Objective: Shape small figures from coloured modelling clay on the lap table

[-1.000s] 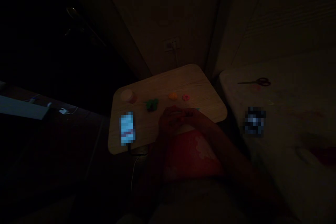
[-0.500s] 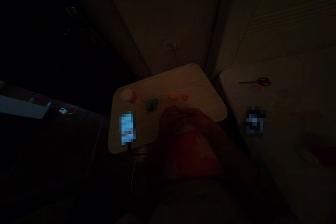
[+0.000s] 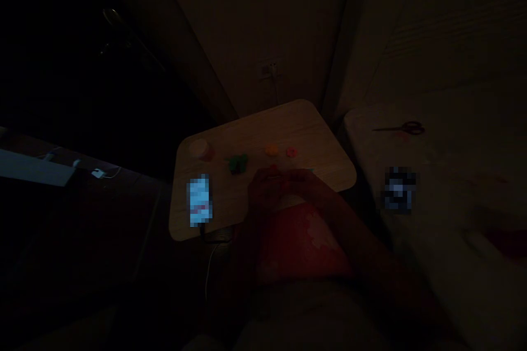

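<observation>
In dim light my left hand (image 3: 263, 189) and my right hand (image 3: 303, 182) meet over the near edge of a small wooden table (image 3: 313, 131). The fingers of both are closed together. What lies between them is too dark to make out. A small red bit (image 3: 273, 167) shows at the far side of my left fingers. Just beyond the hands are an orange lump (image 3: 272, 151) and a pink flower-like piece (image 3: 292, 152). To the left lies a dark green shape (image 3: 237, 163). A thin bluish item (image 3: 309, 170) pokes out behind my right hand.
On the table's left side stand a lidded tub (image 3: 200, 149) and a lit phone (image 3: 199, 200) with a black cable. To the right, a pale surface (image 3: 453, 153) holds scissors (image 3: 405, 128) and a blurred-out device (image 3: 398, 191). A wall socket (image 3: 269, 69) is behind the table.
Both hands stay together in the same place, with only slight finger shifts. The objects on the table have not moved.
</observation>
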`<state>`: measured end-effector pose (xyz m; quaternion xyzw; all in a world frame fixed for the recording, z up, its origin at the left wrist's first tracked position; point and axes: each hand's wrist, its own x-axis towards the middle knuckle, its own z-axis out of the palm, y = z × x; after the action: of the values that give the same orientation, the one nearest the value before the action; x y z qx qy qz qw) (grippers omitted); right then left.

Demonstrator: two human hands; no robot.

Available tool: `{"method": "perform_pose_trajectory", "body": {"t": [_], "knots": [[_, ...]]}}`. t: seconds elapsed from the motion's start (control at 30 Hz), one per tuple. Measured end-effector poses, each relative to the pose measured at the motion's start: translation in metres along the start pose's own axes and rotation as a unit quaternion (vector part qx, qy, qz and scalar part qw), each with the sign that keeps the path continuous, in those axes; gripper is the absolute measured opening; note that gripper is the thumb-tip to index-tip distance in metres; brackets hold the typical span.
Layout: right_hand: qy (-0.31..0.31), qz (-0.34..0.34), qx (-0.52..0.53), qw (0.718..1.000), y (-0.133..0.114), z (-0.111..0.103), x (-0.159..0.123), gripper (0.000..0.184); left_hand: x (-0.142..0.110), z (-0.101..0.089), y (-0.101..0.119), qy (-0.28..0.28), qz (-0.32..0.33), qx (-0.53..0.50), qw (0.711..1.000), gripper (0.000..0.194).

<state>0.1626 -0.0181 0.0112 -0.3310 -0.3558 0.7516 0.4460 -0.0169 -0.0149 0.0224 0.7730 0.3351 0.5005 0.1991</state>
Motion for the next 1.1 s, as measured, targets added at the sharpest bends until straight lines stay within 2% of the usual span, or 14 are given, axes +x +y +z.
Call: {"method": "perform_pose_trajectory", "body": {"t": [0.37,0.53,0.67,0.83,0.97,1.1], "knots": [[0.014,-0.007,0.010,1.000,-0.0003,0.0019,-0.0011,0.029,-0.0016,0.0007,-0.0022,0.019,0.003,0.020,1.000,0.012],[0.019,-0.005,0.002,1.000,0.0048,0.0007,-0.0009,0.033,-0.0010,-0.0004,-0.0067,0.046,0.041,0.044,0.997,0.013],[0.026,-0.015,-0.002,1.000,0.0040,0.0005,-0.0017,0.039,-0.0019,-0.0015,-0.0050,0.026,0.022,0.041,0.999,0.017],[0.032,-0.019,-0.033,0.999,0.0007,0.0040,-0.0039,0.037,-0.0040,-0.0002,-0.0038,0.014,-0.002,0.027,1.000,0.026],[0.040,-0.026,-0.039,0.998,0.0007,0.0064,-0.0047,0.039,-0.0030,-0.0001,-0.0044,0.010,0.002,0.035,0.999,0.018],[0.015,-0.026,-0.049,0.998,-0.0009,0.0074,-0.0059,0.037,-0.0022,0.0007,-0.0047,0.016,0.004,0.038,0.999,0.015]]}}
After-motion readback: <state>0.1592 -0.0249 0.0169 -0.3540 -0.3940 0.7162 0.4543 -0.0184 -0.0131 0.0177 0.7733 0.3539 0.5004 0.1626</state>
